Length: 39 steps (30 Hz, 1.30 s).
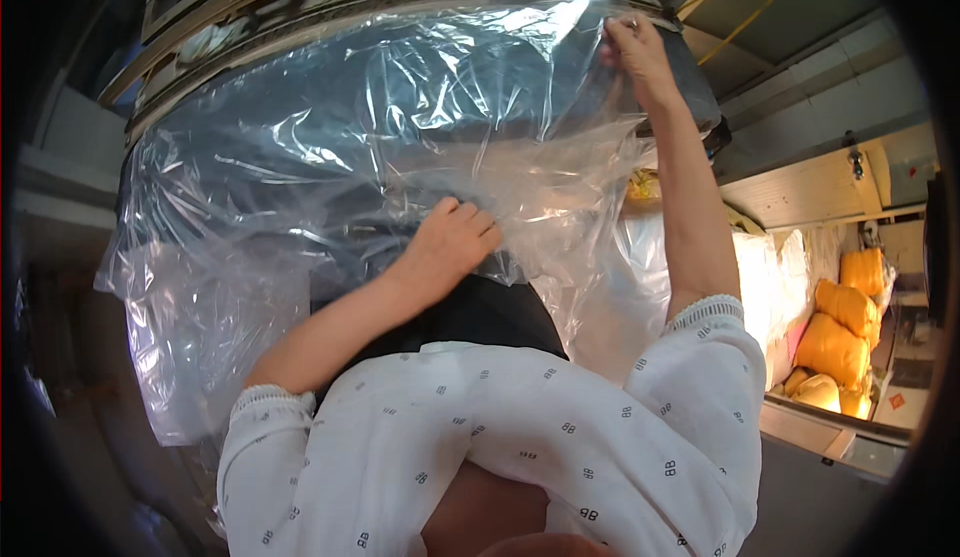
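"Pinching a clear plastic sheet [350,107] near the far right corner of a dark table [690,79], a person's right hand [636,52] stands at the end of an outstretched arm, thumb and fingertips apparently closed on the film."

"And the left hand [452,243]?"

"Well apart from the right, this side of the table's near edge, above the black clothing [490,319] on the person's lap. Its knuckles face up and its fingers curl against the same sheet; the fingertips are hidden, so whether they clamp it cannot be told."

"Where does the sheet lie?"

"Across most of the tabletop, glossy and wrinkled, spilling past the near edge and the near left corner in loose folds."

"What could spoil the scene?"

"A tear, perhaps at the far right corner: film that looks this thin might stretch or split if the right hand pulled hard against a fixed left. A slip is another risk. Were the right hand to lose its pinch, the weight of the overhang could drag the sheet off the near edge."

"Anything else?"

"Creases, should the bunched folds under the left hand be pressed flat. The yellow bundles [836,349] at right sit well apart, an unlikely source of trouble."
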### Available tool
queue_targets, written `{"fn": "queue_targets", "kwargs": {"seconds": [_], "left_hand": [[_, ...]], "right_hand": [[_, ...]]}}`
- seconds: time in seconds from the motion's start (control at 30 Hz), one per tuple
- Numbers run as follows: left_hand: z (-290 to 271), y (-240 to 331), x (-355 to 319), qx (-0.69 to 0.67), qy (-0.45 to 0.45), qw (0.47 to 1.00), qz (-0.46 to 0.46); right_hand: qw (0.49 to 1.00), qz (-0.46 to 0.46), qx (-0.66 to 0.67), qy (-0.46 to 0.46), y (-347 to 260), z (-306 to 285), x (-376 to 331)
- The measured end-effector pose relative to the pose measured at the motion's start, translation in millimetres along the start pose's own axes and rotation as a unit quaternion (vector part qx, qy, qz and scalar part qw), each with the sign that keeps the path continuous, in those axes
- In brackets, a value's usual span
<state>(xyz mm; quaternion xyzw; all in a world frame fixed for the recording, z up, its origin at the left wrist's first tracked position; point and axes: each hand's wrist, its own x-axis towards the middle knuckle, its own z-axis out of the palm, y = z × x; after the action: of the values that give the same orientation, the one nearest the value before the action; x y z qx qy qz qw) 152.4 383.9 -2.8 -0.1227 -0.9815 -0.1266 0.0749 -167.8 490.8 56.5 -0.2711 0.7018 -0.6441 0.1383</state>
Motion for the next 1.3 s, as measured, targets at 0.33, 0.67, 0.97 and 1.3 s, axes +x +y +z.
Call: {"fn": "queue_targets", "kwargs": {"seconds": [0.33, 0.67, 0.97, 1.3], "left_hand": [[-162.5, -101.4, -267.2, -0.551, 0.619, 0.404, -0.387], [-153.8, -111.0, -364.3, -0.291, 0.462, 0.568, -0.616], [-144.4, -24.7, -158.1, -0.098, 0.43, 0.878, -0.186], [-139.1, -26.1, 4.6, 0.082, 0.579, 0.727, 0.359]], "right_hand": [[0.945, -0.173, -0.07, -0.268, -111.4, 94.2, -79.8], [0.899, -0.08, -0.015, -0.429, -92.1, 177.0, -122.6], [0.881, -0.17, -0.359, -0.257, -69.5, 144.1, -199.3], [0.942, -0.23, -0.087, -0.228, -92.3, 142.1, -206.1]]}}
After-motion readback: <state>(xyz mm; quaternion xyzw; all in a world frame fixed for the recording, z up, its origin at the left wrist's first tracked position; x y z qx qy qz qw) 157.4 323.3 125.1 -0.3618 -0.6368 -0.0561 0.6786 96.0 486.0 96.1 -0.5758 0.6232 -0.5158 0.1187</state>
